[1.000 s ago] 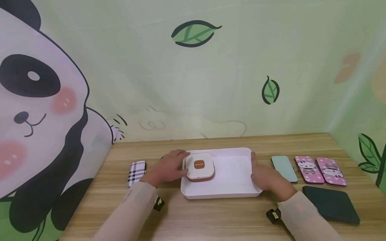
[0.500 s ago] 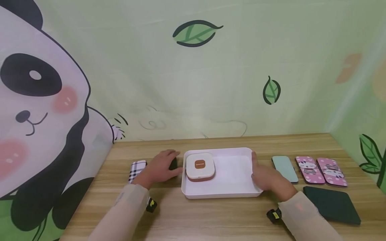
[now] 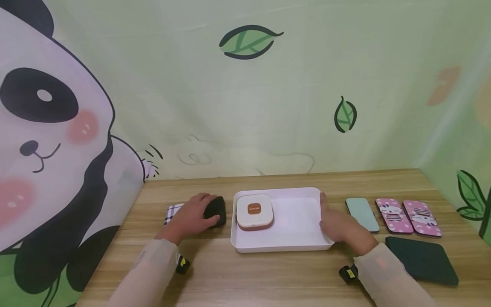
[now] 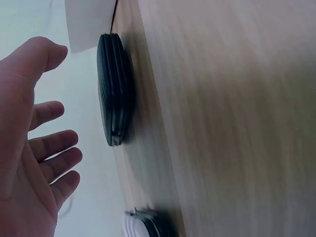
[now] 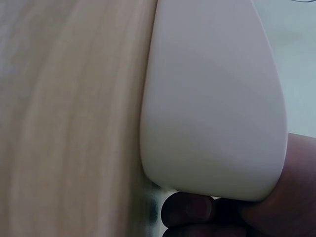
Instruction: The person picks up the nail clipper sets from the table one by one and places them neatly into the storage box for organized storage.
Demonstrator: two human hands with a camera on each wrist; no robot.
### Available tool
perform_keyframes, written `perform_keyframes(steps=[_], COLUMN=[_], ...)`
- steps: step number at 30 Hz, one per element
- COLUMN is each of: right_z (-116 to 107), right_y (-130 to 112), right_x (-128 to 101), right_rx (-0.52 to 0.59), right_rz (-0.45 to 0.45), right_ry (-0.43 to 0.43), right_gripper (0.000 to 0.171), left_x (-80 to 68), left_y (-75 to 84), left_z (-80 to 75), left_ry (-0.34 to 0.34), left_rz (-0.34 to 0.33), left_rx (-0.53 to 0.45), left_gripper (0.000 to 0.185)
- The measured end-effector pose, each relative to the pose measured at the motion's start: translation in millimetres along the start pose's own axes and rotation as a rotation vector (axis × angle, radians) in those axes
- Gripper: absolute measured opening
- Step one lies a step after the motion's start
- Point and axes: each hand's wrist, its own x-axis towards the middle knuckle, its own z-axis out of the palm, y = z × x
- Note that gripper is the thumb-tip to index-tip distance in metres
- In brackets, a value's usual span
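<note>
Two hands are at work around the white tray, which sits mid-table with a cream and orange square case lying in its 9 o'clock half. At 9 o'clock of the tray, just beside its rim, a dark oval case lies flat on the wooden table; the left hand reaches over it with fingers spread and relaxed, and the wrist view shows a gap, so nothing is gripped yet. The right hand holds the tray's 3 o'clock wall, fingers curled under the edge. My worry is the dark case: it looks smooth and low, so a shallow pinch could let it slip or skid into the plaid case at its 9 o'clock. A careless lift could also knock the tray rim and jolt the square case inside, unless the right hand steadies it.
</note>
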Motion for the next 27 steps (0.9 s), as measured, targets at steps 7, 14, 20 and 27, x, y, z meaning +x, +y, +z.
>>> perform_keyframes(steps=[7, 14, 20, 27], right_z=[5, 3, 2, 4], right_y=[4, 3, 1, 2], right_x=[5, 3, 0, 1], right_rx=[-0.013, -0.015, -0.01, -0.005], right_rz=[-0.019, -0.018, -0.016, -0.035], right_ry=[0.022, 0.027, 0.029, 0.044], right_gripper=[0.082, 0.082, 0.082, 0.081], left_x=[-11.8, -20.0, -24.3, -29.1], left_y=[-10.2, -25.1, -35.0, -43.8], left_z=[-4.9, -1.7, 0.4, 2.4], left_ry=[0.034, 0.053, 0.089, 0.106], left_rz=[0.018, 0.005, -0.006, -0.07], left_rx=[0.004, 0.004, 0.025, 0.018], left_gripper=[0.073, 0.071, 0.071, 0.071])
